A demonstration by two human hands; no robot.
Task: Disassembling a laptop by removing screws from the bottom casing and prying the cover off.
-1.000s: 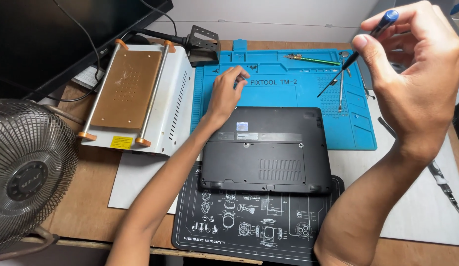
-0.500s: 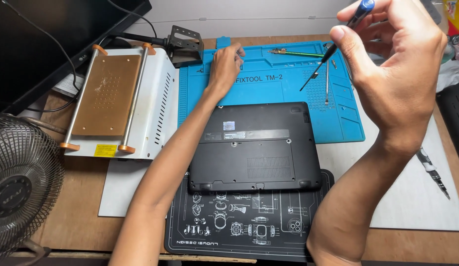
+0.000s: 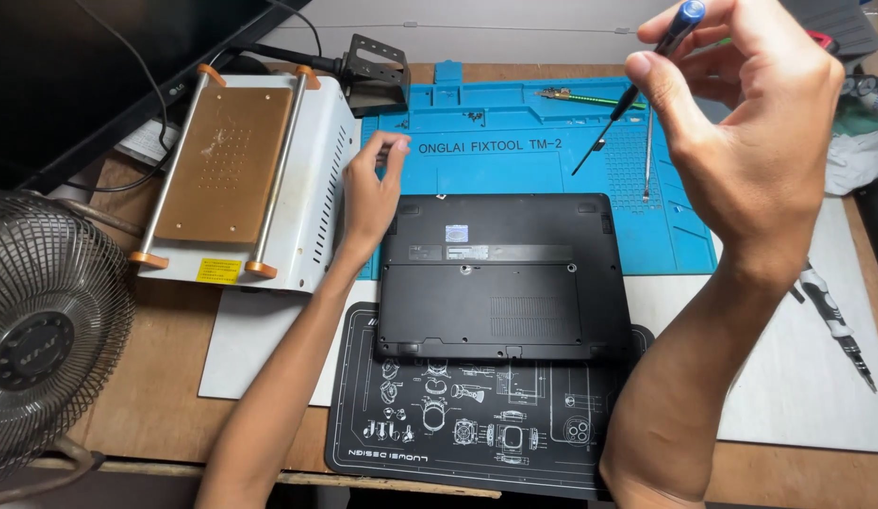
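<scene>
The right hand [image 3: 741, 141] is raised above the tabletop [image 3: 156, 405], its fingers [image 3: 661, 80] pinching a blue-handled precision screwdriver [image 3: 637, 90] with the tip angled down toward the blue silicone mat [image 3: 514, 160]; the left hand [image 3: 368, 193] rests at the mat's left edge, fingers curled and touching the mat, just beside the far-left corner of the black laptop [image 3: 505, 278], which lies base-up, partly on the blue mat and partly on a black printed mat [image 3: 477, 434]. The light pinch could let the screwdriver slip and drop onto the laptop's base — a scratch is the likely harm; a loose screw could roll off. A white heating plate [image 3: 250, 179], a wire-guard fan [image 3: 43, 330] and a dark monitor [image 3: 90, 66] crowd the left side of the wooden tabletop — a cramped repair bench.
</scene>
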